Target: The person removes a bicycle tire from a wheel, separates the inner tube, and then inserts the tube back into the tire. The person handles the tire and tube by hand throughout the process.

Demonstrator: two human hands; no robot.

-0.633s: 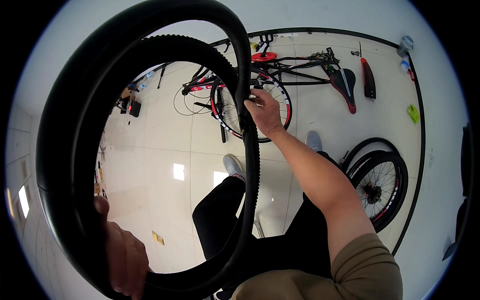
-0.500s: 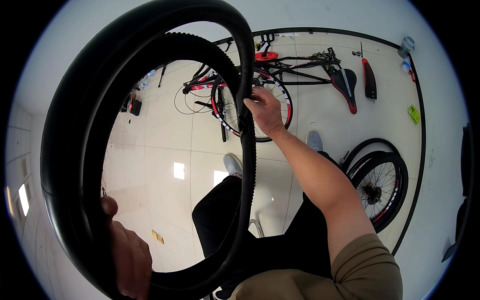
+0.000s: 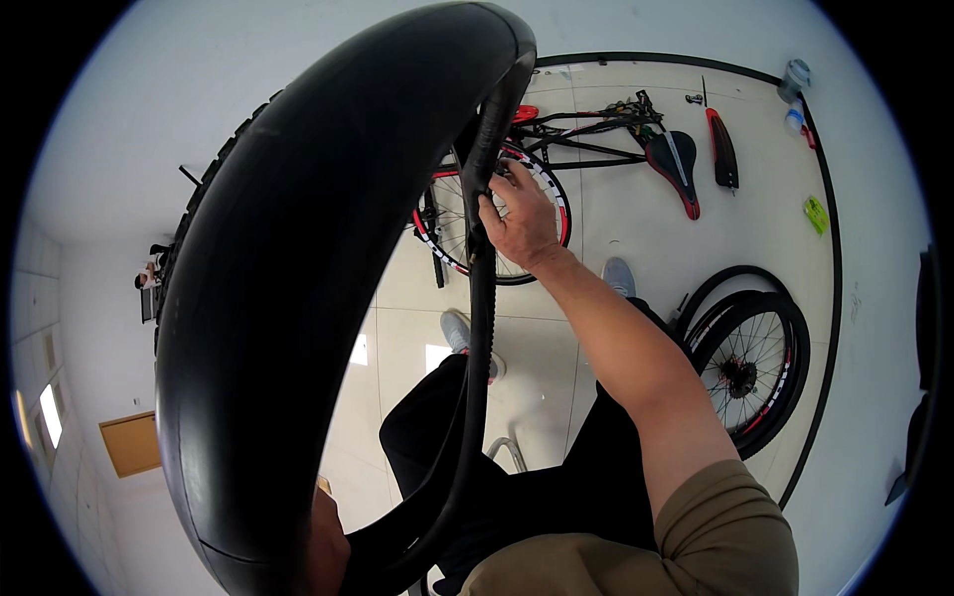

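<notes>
A smooth black inner tube [image 3: 298, 258], puffed with air, rises large before me together with a knobby bicycle tire [image 3: 484, 328]. My right hand [image 3: 525, 219] is at the far right side of the ring, its thumb and fingers closed on the narrow stretch of inner tube at the tire. Down at the lower left, my left hand [image 3: 328, 546] grips the near part of the tire; the inner tube hides most of its fingers. Tread knobs also show along the tube's outer left edge.
Beyond my right hand lie a bicycle frame [image 3: 596, 139] and a spoked wheel [image 3: 552, 189]. A saddle [image 3: 676, 169] and a red-black mudguard [image 3: 722, 149] are farther right. A wheel with tire [image 3: 745, 368] rests at the right. Bottles [image 3: 795, 79] stand by the wall.
The tube and tire have swung right and turned, so the tube's broad side now covers the ring's opening. My left hand has moved right with them. My right hand has shifted slightly left.
</notes>
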